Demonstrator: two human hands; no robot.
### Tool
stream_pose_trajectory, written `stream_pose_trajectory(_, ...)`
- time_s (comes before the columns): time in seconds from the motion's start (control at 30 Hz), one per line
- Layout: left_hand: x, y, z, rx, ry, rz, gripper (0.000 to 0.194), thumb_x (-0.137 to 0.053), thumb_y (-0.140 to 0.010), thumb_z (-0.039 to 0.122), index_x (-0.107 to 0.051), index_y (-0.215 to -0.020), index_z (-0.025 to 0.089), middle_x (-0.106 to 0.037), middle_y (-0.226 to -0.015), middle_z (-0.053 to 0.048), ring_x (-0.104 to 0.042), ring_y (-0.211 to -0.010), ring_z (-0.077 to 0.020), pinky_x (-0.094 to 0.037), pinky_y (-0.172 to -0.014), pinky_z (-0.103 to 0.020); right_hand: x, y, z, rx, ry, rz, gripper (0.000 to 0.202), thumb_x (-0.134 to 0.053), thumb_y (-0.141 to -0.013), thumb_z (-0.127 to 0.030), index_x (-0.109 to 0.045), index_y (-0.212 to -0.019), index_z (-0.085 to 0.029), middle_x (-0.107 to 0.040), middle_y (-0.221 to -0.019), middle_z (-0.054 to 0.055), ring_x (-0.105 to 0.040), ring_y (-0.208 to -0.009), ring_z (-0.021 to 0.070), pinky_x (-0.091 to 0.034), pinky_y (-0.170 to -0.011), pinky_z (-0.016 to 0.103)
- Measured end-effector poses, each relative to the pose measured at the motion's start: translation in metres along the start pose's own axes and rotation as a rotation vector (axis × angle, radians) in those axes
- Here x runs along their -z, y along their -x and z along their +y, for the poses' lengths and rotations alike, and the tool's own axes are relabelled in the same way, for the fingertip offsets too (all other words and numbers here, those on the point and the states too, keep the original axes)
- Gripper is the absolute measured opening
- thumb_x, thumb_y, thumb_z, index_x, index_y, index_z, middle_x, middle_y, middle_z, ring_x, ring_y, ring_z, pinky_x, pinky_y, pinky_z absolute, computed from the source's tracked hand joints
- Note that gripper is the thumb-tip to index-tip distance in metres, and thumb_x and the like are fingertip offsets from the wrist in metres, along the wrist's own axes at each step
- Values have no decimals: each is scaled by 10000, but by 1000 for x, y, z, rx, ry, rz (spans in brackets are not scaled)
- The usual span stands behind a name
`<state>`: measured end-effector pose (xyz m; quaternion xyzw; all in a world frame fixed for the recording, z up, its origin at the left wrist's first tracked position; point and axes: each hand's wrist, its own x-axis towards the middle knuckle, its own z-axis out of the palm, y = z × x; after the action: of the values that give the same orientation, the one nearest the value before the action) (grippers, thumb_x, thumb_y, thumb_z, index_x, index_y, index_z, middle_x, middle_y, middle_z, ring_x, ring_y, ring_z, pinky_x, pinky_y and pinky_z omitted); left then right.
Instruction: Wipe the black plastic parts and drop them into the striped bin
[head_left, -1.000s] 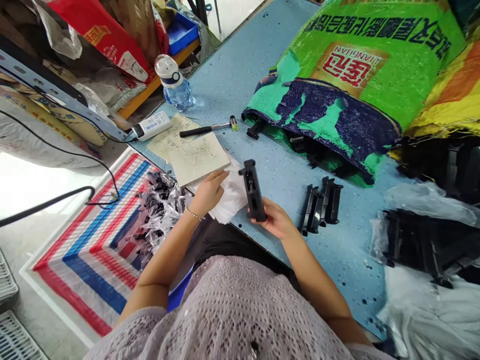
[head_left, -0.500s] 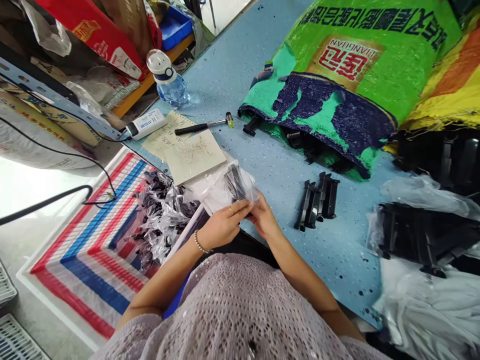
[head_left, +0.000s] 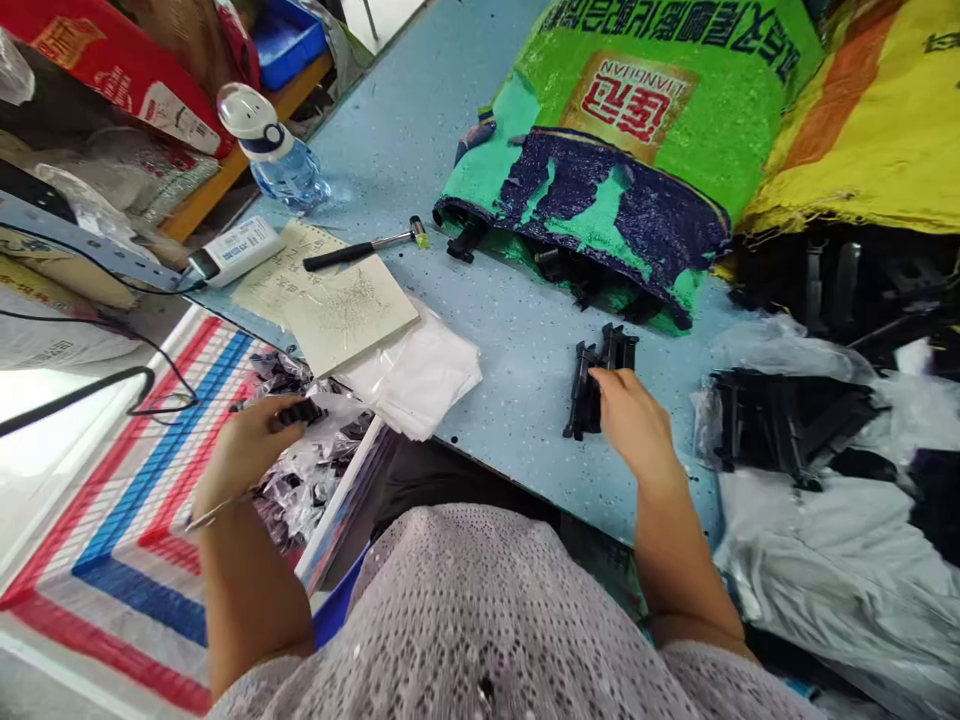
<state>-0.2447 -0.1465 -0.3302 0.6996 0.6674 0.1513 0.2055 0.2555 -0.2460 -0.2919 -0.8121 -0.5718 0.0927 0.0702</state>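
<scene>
My left hand [head_left: 247, 450] is closed around a clear plastic bag of black parts [head_left: 301, 412], held over a striped crate [head_left: 161, 480]. Many similar bagged black parts [head_left: 296, 500] are heaped inside that crate. On the blue table [head_left: 517, 430], my right hand [head_left: 637, 425] has its fingers curled on a small row of long black plastic parts [head_left: 581, 390]. The hand covers the lower ends of some of them. Between the hands lies a stack of clear plastic bags [head_left: 427, 375], partly under a paper pad [head_left: 352, 315].
Behind the pad lie a small hammer [head_left: 367, 248] and a white device with a cable [head_left: 236, 250], near a water bottle [head_left: 281, 165]. A green sack [head_left: 675, 120] and a yellow sack [head_left: 847, 130] spill black parts. More bagged parts [head_left: 787, 420] sit at right.
My hands have parted. The left carried the filled bag left over the crate, and the right moved right to the black parts on the table. The view has shifted slightly.
</scene>
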Motion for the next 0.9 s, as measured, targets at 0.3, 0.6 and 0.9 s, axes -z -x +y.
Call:
stream_pose_trajectory(0.3,-83,-34,13,289,53,412,327,-519,-890,264,-638,-1148,102,-713,-1050,-144,-678,-880,-239,-538,-874,-387,-20,12,-7,-98,266,-135,435,-510,-1009,-356,-470,-1359,-100,-705,-1191,222,-733,-961,370,-510,-734,407)
stream_pose_trajectory(0.6,-128,-33,158,-444,147,133,89,-633,-891,173,-664,-808,180,-686,-950,-100,-651,-896,-220,-531,-821,-343,-53,6,-2,-15,8,4,401,-455,-985,-253,-538,-1341,-89,-697,-1207,230,-689,-1082,354,-523,-893,453)
stream_pose_trajectory(0.9,-108,-55,140,-165,543,-115,73,-647,-840,237,-681,-851,174,-716,-803,-34,-656,-730,-174,-507,-677,-276,-65,-19,-77,94,-1599,-450,394,-685,-874,-496,-643,-1180,-252,-745,-1173,81,-724,-976,236,-598,-865,418)
